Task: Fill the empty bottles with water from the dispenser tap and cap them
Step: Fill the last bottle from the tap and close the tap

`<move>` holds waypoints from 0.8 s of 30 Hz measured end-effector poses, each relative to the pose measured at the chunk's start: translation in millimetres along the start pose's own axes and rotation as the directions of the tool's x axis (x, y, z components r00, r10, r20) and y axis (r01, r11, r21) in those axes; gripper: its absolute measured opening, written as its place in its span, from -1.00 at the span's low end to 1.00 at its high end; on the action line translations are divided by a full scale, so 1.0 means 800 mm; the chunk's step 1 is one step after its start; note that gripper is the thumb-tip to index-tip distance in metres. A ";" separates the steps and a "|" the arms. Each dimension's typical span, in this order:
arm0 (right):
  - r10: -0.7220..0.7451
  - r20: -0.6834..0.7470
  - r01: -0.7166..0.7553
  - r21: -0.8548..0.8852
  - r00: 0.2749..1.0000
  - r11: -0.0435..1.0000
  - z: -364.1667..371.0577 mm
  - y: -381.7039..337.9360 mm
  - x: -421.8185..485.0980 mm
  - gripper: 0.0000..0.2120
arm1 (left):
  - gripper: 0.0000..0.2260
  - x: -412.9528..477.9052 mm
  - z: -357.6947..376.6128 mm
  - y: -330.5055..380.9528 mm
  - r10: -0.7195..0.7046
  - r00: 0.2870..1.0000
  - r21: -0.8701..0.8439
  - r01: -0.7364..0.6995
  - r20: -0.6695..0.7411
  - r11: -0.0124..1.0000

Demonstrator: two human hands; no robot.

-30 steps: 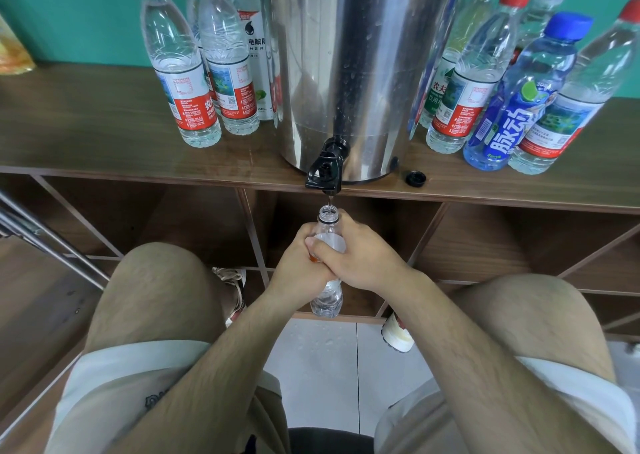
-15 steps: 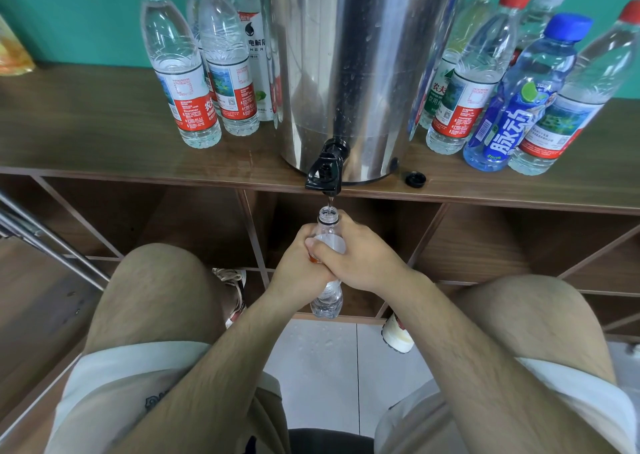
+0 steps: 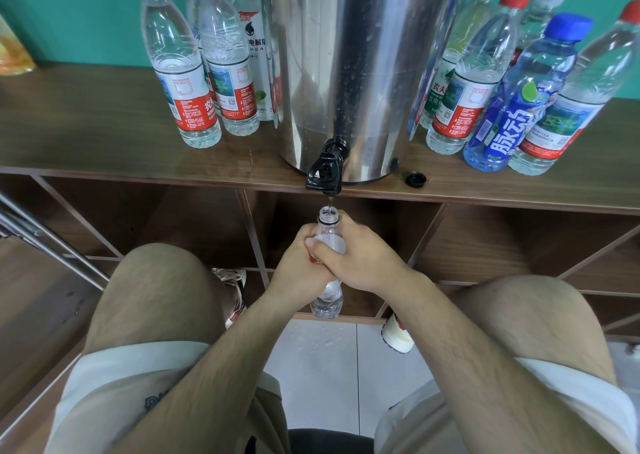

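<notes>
A steel water dispenser (image 3: 349,72) stands on the wooden shelf top (image 3: 86,124), its black tap (image 3: 325,173) hanging over the front edge. Directly under the tap I hold an uncapped clear bottle (image 3: 327,219) upright, and a thin stream of water runs into its mouth. My left hand (image 3: 298,266) and my right hand (image 3: 360,259) both grip the bottle's middle, fingers wrapped round it and overlapping. The bottle's base (image 3: 327,303) shows below my hands. A loose black cap (image 3: 415,178) lies on the shelf top just right of the dispenser.
Capped bottles stand in a group left of the dispenser (image 3: 180,72) and in another on its right (image 3: 512,89), among them a blue one (image 3: 516,107). Open wooden cubbies (image 3: 485,245) run below the shelf top. My knees flank a tiled floor (image 3: 322,367).
</notes>
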State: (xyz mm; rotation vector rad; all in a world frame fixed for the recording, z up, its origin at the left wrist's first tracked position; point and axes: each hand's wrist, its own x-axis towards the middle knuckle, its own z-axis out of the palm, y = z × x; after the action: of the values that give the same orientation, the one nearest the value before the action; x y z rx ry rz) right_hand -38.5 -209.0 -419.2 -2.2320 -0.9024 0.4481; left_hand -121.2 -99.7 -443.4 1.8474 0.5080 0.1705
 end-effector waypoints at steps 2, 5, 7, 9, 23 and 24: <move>-0.001 0.000 0.001 -0.003 1.000 1.000 0.000 0.000 0.000 -0.56 | -0.52 0.000 0.000 -0.001 0.001 1.000 0.004 -0.001 -0.002 1.000; -0.007 -0.006 0.007 0.000 1.000 1.000 0.001 0.001 0.000 -0.58 | -0.51 0.001 0.000 -0.002 -0.005 1.000 -0.003 0.005 0.004 1.000; -0.011 -0.009 0.011 0.003 1.000 1.000 0.001 0.001 0.000 -0.58 | -0.52 0.000 0.000 -0.002 -0.006 1.000 -0.002 0.006 0.005 1.000; -0.010 -0.008 0.010 0.005 1.000 1.000 0.002 0.002 0.001 -0.58 | -0.53 0.000 0.000 -0.003 -0.004 1.000 -0.001 0.004 0.005 1.000; -0.002 -0.004 0.002 0.005 1.000 1.000 0.002 0.003 0.002 -0.56 | -0.54 0.000 0.000 0.000 -0.004 1.000 -0.005 0.004 0.013 1.000; -0.003 -0.002 0.003 0.005 1.000 1.000 0.002 0.003 0.002 -0.56 | -0.53 -0.001 -0.001 0.000 -0.005 1.000 -0.007 0.005 0.013 1.000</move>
State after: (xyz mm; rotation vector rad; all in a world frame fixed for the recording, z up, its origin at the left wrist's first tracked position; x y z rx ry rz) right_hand -37.0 -208.3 -421.9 -2.2256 -0.9023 0.4464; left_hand -121.6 -99.5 -442.8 1.8397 0.5021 0.1566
